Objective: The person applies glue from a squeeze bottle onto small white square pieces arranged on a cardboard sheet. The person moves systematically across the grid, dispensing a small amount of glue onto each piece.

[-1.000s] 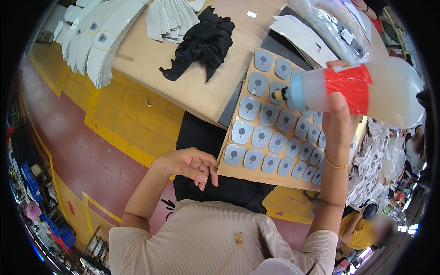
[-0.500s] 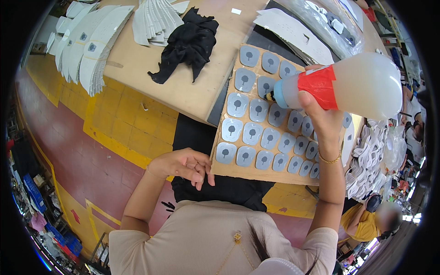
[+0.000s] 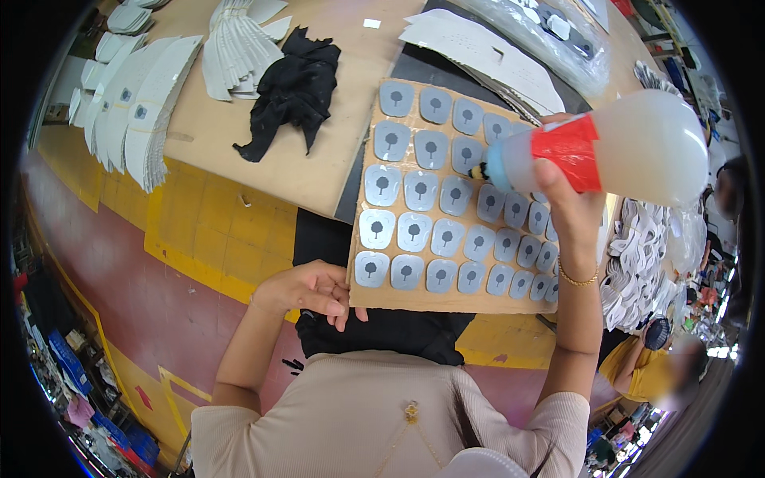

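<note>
My right hand (image 3: 567, 195) grips a translucent squeeze bottle (image 3: 649, 151) of whitish liquid, with red tape round it and a light-blue cap. The bottle lies tilted, its dark nozzle (image 3: 479, 171) pointing left, at the lower right edge of a grey patch (image 3: 468, 153) in the second row. Rows of such patches, each with a dark tree shape, lie on a cardboard sheet (image 3: 446, 301); several look glossy. At the sheet's near left corner is my left hand (image 3: 319, 293), its fingers loosely bent and apart. Some of its fingertips are partly hidden by the cardboard edge.
Black cloth (image 3: 295, 92) lies on the table (image 3: 199, 119), beside fanned stacks of pale cut pieces (image 3: 151, 111). Beyond the cardboard are more pale panels (image 3: 486, 60) and a clear plastic bag (image 3: 570, 48). Bundled white pieces (image 3: 637, 267) stand at right, near a person in yellow (image 3: 629, 370).
The nozzle has moved right, from the second patch of the second row to the third. The whole sheet appears further left in view. My left hand stays at its corner.
</note>
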A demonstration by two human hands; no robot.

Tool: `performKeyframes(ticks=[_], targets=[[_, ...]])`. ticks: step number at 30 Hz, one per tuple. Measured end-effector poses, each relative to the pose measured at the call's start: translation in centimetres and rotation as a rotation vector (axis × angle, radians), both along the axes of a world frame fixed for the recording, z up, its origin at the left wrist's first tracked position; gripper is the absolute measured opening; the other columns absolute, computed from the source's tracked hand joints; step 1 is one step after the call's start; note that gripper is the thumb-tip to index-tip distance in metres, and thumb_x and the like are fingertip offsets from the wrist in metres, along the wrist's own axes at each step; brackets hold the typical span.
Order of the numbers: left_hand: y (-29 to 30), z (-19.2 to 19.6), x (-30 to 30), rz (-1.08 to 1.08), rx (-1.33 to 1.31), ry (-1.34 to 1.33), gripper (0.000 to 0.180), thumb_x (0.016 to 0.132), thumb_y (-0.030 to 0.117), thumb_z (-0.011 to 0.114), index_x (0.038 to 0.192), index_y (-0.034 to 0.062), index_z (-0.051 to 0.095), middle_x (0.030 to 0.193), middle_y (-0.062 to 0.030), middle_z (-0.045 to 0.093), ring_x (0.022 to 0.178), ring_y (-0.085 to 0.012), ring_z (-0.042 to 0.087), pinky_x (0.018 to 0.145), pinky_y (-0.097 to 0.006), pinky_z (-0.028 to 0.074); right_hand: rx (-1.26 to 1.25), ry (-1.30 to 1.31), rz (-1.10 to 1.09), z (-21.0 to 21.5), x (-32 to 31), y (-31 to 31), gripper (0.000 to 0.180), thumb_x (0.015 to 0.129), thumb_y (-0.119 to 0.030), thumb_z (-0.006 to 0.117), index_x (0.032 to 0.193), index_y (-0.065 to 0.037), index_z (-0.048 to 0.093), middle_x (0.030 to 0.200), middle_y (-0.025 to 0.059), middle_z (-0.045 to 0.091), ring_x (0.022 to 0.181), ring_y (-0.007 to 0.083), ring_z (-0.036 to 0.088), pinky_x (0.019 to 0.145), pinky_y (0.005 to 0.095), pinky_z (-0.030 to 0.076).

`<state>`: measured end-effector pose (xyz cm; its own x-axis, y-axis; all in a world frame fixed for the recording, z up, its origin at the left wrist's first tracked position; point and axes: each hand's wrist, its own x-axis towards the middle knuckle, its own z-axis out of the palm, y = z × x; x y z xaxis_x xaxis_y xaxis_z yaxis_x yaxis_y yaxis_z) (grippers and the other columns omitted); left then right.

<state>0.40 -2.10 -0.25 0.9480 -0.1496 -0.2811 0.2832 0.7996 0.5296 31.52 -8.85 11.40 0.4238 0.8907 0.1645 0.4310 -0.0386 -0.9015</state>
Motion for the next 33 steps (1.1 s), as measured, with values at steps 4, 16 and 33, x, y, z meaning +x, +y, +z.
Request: performKeyframes(ticks=[4,16,33], targets=[[-0.2,-0.4,-0.1,0.026,-0.018,-0.007,0.035,0.074,0.012,0.064,0.102,-0.0049,0.055,0.098,-0.0176,0.061,0.071,-0.0158,0.062,0.062,-0.023,0.049,-0.045,0.019,-0.014,-0.6,-0.3,0.2,0.048,0.067,-0.022,0.074,0.103,-0.001,0.050,0.100,0.0102,0.056,0.088,0.0159,0.055,0.076,0.0282,0.047],[-0.3,-0.3,-0.2,0.042,-0.022,0.002,0.040,0.072,0.014,0.065,0.105,-0.0055,0.053,0.099,-0.0189,0.061,0.071,-0.0169,0.062,0.061,-0.023,0.049,0.197,0.103,-0.106,0.3,1.0,-1.0,0.043,0.067,-0.021,0.075,0.099,-0.002,0.055,0.093,0.0081,0.059,0.084,0.0156,0.058,0.072,0.0282,0.049],[-0.7,-0.6,0.1,0.073,-0.012,0.014,0.038,0.070,0.015,0.065,0.101,-0.0049,0.055,0.096,-0.0193,0.061,0.069,-0.0187,0.063,0.060,-0.025,0.049,0.056,0.062,-0.156,-1.1,1.9,-3.0,0.048,0.068,-0.021,0.074,0.105,-0.002,0.049,0.099,0.0097,0.056,0.088,0.0166,0.056,0.077,0.0295,0.047]])
